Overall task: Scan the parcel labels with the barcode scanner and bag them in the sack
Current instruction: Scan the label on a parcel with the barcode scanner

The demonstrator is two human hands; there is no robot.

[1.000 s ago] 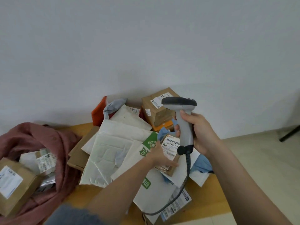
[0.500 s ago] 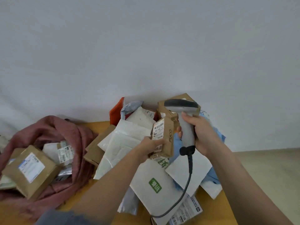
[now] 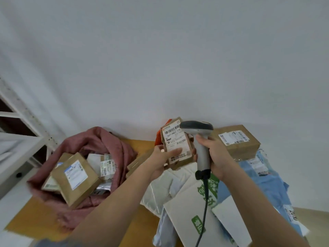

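left hand [image 3: 161,158] grips parcel [image 3: 177,143] beside scanner [image 3: 201,139] gripped in right hand [image 3: 216,155] | label now turned up, parcel raised

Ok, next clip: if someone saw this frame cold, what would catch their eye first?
Probably the small brown parcel held up at centre by the left hand, its barcode label facing the camera, with the grey barcode scanner gripped in the right hand right beside it. Next, the pink sack at left, open and already holding several labelled parcels, and the heap of mailers on the table below the hands.
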